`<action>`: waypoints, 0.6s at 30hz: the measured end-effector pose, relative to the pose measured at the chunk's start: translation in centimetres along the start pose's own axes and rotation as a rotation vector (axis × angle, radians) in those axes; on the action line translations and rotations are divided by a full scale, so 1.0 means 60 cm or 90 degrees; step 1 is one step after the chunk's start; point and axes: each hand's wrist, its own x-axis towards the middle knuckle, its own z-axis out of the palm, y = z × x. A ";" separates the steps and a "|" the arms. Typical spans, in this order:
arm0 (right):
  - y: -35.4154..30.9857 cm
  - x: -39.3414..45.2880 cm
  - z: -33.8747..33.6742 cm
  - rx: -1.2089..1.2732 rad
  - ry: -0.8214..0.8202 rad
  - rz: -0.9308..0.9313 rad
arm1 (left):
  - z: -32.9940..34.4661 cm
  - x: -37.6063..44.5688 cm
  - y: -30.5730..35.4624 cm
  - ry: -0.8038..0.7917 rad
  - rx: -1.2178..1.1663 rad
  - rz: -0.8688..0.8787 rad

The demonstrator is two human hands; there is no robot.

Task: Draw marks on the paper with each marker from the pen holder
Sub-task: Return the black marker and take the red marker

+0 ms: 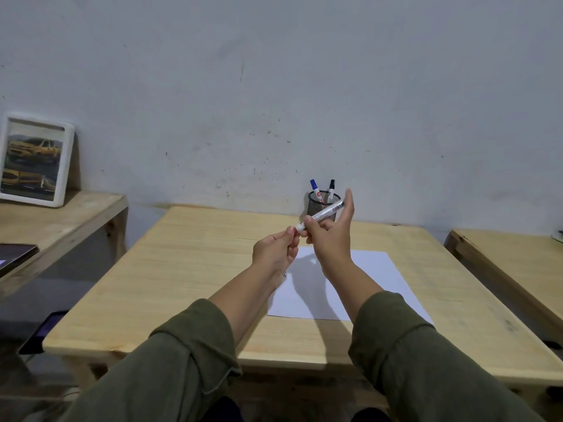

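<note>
Both hands are raised above the wooden table (189,269), sharing one white marker (323,215). My right hand (330,236) grips the barrel, with its index finger stretched upward. My left hand (278,249) pinches the marker's near end, where a bit of red shows at the fingertips. Below them a white sheet of paper (374,275) lies flat, with a small dark mark near its left edge. A black mesh pen holder (316,205) stands at the table's back edge by the wall, holding a blue-capped marker (314,186) and a black-capped marker (331,186).
A second wooden table (515,266) stands to the right, with a gap between. On the left a lower bench (61,214) carries a framed car picture (33,161) and a dark tablet (15,254). A grey wall rises directly behind the table.
</note>
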 end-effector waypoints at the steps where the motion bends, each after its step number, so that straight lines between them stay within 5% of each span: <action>1: 0.001 0.001 0.001 0.019 0.016 0.019 | -0.001 0.000 -0.004 -0.009 -0.008 -0.005; 5: 0.002 0.006 0.005 0.124 0.015 0.097 | -0.006 0.006 -0.006 0.010 -0.005 0.003; 11: 0.000 0.010 0.002 0.172 -0.118 0.200 | -0.019 0.024 0.011 0.061 -0.012 0.034; 18: 0.001 0.009 0.003 0.201 -0.184 0.188 | -0.027 0.029 0.025 0.062 0.027 0.025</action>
